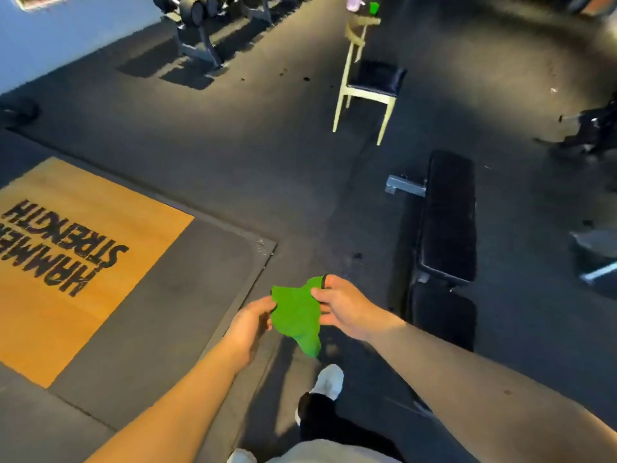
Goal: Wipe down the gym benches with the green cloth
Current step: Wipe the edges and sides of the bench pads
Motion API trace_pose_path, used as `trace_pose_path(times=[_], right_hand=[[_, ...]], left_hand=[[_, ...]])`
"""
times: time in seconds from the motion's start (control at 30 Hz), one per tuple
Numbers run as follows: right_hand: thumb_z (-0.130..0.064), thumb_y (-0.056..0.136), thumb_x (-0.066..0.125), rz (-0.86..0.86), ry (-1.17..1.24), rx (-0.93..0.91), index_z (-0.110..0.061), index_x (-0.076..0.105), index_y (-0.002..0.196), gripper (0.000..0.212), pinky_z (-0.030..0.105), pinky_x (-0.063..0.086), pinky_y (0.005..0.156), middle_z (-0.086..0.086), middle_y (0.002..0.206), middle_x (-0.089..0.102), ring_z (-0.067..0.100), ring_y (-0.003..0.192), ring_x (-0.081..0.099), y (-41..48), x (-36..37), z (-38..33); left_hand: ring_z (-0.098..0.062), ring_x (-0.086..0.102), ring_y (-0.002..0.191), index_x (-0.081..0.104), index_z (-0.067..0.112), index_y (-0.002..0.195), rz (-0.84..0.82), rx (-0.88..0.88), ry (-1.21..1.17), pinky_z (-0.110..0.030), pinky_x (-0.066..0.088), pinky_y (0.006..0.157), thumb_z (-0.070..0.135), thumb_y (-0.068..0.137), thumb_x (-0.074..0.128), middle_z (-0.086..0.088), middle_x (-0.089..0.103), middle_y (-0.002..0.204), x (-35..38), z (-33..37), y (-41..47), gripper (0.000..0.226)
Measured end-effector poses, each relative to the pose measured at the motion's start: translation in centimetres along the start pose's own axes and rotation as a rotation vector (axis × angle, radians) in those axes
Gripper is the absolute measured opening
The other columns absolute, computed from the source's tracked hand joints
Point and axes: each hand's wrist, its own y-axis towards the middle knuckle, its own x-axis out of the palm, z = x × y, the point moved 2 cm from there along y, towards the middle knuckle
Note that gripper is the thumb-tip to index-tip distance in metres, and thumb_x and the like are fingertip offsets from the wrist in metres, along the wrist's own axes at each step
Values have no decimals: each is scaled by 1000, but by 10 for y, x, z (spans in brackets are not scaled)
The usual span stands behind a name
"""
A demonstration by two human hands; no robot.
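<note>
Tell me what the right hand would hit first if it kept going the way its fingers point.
The right hand pinches the green cloth, and its fingers point across it toward the left hand, which holds the opposite edge. That hand would likely come first, though depth is unclear.

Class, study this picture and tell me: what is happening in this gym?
A person stands on the gym floor holding the green cloth with both hands: the left hand pinches its left edge, the right hand its upper right edge. The black bench lies ahead to the right, apart from the cloth, so no wiping is under way.
</note>
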Motion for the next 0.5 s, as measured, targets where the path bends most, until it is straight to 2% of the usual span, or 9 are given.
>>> trace_pose_path(times=[0.07,0.1,0.17,0.23,0.3,0.4,0.5], right_hand=[[-6,105,51,75,21,1,-4,51,116,11,46,60,86,18,110,69,28,95,72,11,-37,-6],[-6,105,52,117,34,1,-4,51,114,10,46,60,85,19,110,68,29,94,72,16,-56,-9],[-5,104,54,193,73,2,-4,53,109,5,51,59,86,20,108,67,33,96,69,31,-97,-12],[-7,102,57,270,99,4,-5,57,104,2,57,57,91,25,109,68,37,101,68,40,-136,-16],[-10,100,63,349,155,11,-4,60,106,9,58,58,88,29,115,67,40,105,69,46,-174,-20],[-10,93,72,411,245,36,-1,60,116,27,55,60,86,25,117,69,37,104,72,51,-224,-27],[-8,89,74,468,259,59,3,61,121,36,58,60,84,26,116,70,35,99,74,53,-264,-33]], left_hand=[[-16,63,82,67,14,115,43,20,156,-26,45,75,16,79,70,-3,73,95,21,16,24,37],[-17,64,83,65,17,117,58,47,215,-25,47,75,9,84,69,-4,72,96,33,24,36,35],[-21,66,88,64,18,118,59,95,307,-28,51,85,-2,91,62,-6,71,94,61,39,63,34],[-23,66,93,67,17,118,47,142,367,-35,51,96,-3,91,62,-6,73,95,92,56,88,34],[-23,65,96,68,18,115,25,187,405,-37,49,99,-5,92,61,-8,72,100,125,73,109,33],[-21,64,99,68,15,115,-29,225,458,-35,47,102,-8,92,60,-10,70,106,171,96,143,33],[-17,61,90,69,15,111,-96,255,566,-24,46,94,-9,89,64,-5,66,92,212,112,168,34]])
